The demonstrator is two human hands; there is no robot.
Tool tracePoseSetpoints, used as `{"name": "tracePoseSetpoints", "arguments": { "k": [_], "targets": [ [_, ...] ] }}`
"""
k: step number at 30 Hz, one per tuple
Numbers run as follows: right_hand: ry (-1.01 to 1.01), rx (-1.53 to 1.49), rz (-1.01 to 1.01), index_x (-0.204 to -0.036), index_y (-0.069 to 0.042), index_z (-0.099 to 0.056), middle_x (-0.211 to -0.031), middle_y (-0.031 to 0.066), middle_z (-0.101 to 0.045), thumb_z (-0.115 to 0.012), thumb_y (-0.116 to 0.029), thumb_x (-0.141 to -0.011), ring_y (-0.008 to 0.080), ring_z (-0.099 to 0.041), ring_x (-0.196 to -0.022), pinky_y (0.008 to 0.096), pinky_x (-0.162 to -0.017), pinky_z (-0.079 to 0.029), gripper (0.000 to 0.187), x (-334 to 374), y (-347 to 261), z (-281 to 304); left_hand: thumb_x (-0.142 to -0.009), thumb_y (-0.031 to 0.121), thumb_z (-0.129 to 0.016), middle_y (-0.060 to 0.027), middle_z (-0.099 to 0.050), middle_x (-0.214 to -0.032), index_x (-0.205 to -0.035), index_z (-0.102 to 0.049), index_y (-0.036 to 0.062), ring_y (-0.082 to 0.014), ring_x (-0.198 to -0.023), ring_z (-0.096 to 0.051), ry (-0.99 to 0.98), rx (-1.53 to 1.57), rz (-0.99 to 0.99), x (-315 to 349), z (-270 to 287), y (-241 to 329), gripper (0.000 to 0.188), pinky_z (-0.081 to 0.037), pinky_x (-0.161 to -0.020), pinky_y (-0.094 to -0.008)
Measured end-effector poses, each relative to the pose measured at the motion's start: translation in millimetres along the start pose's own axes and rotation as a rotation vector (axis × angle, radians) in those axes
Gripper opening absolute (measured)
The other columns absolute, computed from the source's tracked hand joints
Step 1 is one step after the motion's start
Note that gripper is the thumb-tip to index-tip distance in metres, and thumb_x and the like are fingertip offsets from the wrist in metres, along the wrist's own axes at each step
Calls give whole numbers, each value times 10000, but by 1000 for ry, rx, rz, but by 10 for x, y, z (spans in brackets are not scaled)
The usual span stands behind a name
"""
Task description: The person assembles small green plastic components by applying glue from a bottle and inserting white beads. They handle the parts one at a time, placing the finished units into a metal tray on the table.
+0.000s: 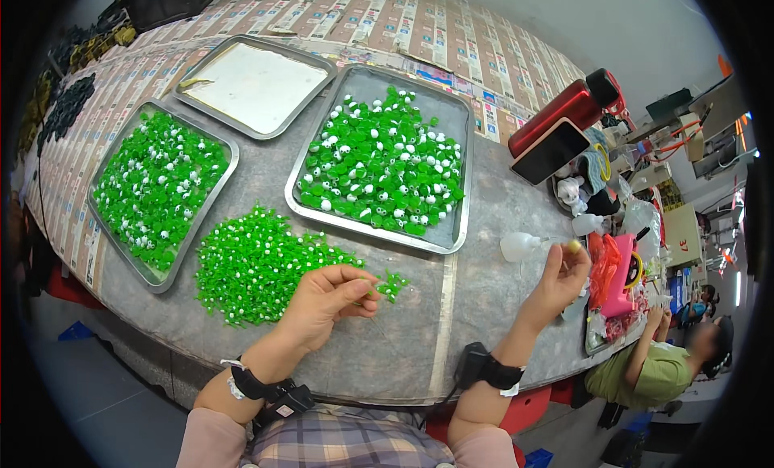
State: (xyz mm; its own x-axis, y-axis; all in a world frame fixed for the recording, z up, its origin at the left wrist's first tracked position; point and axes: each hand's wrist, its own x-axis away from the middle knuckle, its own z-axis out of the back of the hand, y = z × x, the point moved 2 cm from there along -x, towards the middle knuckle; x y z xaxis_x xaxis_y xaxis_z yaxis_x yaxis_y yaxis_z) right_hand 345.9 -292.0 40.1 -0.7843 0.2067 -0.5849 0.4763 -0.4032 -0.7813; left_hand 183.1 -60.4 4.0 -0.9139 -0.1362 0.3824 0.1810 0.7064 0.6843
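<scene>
Above grey table (484,226): left hand (326,303) pinches green piece (391,285), long axis pointing right; right hand (562,276) pinches small bottle (524,245).

**Where things lie on our table**

On our table (484,226) we find three trays: one at ten o'clock (109,226), one at eleven (314,61), one at twelve (455,234). A loose pile of small parts (250,266) lies before them, and a flask (564,109) and phone (550,151) sit at two o'clock.

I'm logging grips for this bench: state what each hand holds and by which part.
The left hand pinches a small green plastic piece by one end, between thumb and fingers. The right hand holds a tiny yellowish object at its fingertips; which part cannot be told.
</scene>
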Motion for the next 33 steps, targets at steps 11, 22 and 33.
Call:
{"name": "tracePoseSetpoints", "arguments": {
  "k": [11, 22, 33],
  "targets": [
    [-385, -401, -396, -1007, 13, -488, -931, 111, -550, -659, -276, -712, 162, -529, -871, 273, -706, -462, 447, 101, -106, -236, -805, 95, -538, -77, -604, -818, -994, -560, -6, -110, -719, -581, -28, -38, -84, -1, 34, -7, 215, -495, -676, -238],
    [-274, -508, -140, -866, -37, -455, -710, 10, -422, -736, -517, -504, 117, -400, -667, 221, -565, -329, 664, 585, -893, -306, -790, 73, -553, -83, -602, -789, -925, -567, -10, -124, -693, -589, -56, 99, -26, 12, 64, 6, 159, -499, -657, -243],
    [-394, -506, 40, -806, -33, -452, -647, 19, -436, -721, -433, -592, 122, -415, -546, 244, -491, -323, 527, 723, -869, -345, -767, 78, -579, -61, -585, -728, -828, -556, 15, -126, -648, -576, -48, 68, -22, -1, 48, -11, 90, -493, -610, -255]
  ]
}}
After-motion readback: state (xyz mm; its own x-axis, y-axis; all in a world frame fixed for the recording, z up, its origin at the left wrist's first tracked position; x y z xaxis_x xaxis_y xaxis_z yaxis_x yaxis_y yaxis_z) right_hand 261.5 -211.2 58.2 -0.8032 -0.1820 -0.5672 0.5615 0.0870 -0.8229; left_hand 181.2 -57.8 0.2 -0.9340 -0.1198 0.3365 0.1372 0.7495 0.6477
